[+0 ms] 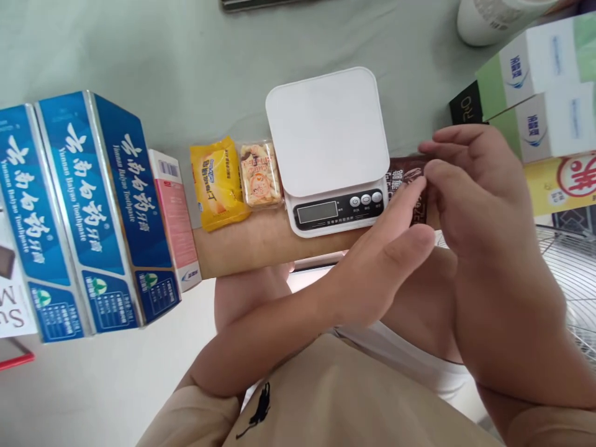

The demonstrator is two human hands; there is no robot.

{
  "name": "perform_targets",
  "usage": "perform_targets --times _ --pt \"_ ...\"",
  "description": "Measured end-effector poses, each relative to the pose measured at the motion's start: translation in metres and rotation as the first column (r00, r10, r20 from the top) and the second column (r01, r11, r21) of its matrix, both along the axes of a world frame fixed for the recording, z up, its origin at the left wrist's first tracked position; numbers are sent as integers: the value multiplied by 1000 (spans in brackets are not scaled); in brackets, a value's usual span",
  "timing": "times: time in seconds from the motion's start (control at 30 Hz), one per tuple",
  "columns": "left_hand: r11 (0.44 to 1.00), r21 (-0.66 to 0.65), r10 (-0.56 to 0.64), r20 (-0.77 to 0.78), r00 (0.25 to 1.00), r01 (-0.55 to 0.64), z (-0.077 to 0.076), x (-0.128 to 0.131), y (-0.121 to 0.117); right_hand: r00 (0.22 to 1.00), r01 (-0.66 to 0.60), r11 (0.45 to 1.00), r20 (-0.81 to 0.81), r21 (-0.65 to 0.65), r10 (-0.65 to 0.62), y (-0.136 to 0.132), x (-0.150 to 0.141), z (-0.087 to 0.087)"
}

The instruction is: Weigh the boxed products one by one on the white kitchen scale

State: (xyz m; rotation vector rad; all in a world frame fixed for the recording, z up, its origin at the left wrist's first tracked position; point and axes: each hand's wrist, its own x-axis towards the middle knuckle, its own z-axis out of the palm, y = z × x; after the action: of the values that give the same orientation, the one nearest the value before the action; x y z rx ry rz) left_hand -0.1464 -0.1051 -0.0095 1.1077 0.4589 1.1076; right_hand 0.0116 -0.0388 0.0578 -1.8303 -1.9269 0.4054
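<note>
A brown snack packet lies at the table's near edge, right of a white kitchen scale whose platform is bare and display blank. My left hand reaches across from the left and pinches the packet's near end with thumb and fingers. My right hand curls over the packet from the right, its fingertips pinched on the top edge. Most of the packet is hidden behind both hands.
Left of the scale lie a clear-wrapped biscuit pack, a yellow packet, a pink box and blue toothpaste boxes. Green-and-white boxes stack at the right above a yellow one. A fan grille stands low right.
</note>
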Motion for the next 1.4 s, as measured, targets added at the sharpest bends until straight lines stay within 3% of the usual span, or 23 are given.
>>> perform_targets --times 0.07,0.13,0.17,0.23,0.33,0.4,0.47,0.53,0.7,0.8,0.93,1.1,1.27,1.4 --pt "999 -41 -12 129 992 17 -7 7 -1 992 75 990 -90 -121 -86 -1 -9 4" --pt "998 -63 -12 266 964 30 -12 11 -4 987 106 990 -107 -94 -116 -3 -19 9" --pt "998 -66 25 313 949 -5 -14 11 -4 991 99 995 -88 -11 -99 -5 -24 11" --pt "977 -74 211 323 923 -198 -14 8 -3 997 64 978 -59 199 -53 -8 -31 12" --pt "836 -40 544 192 817 -547 -11 -2 4 978 -69 869 -139 490 156 -10 -39 8" --pt "795 -35 603 139 785 -605 -9 -10 11 908 -166 805 -231 569 350 -10 -45 3" --pt "825 -55 564 156 811 -563 -8 -16 16 864 -211 814 -286 541 414 -11 -54 -2" --pt "833 -98 552 199 810 -544 -9 -22 19 870 -213 854 -305 474 387 -13 -64 -6" --pt "749 -200 660 141 737 -632 -23 -38 25 899 -250 926 -286 282 330 -21 -80 -13" --pt "717 -61 696 -4 718 -695 -31 -48 26 922 -246 951 -258 185 289 -24 -83 -18" --pt "651 143 759 -117 641 -745 -29 -55 21 946 -221 942 -182 252 270 -23 -83 -22" --pt "497 297 866 -107 488 -815 -31 -63 22 961 -256 907 -11 335 276 -19 -79 -22" --pt "544 302 838 -237 491 -783 -41 -71 26 956 -293 888 87 356 280 -15 -78 -24" --pt "628 259 778 -207 593 -734 -46 -68 28 954 -301 893 114 334 278 -14 -78 -25"
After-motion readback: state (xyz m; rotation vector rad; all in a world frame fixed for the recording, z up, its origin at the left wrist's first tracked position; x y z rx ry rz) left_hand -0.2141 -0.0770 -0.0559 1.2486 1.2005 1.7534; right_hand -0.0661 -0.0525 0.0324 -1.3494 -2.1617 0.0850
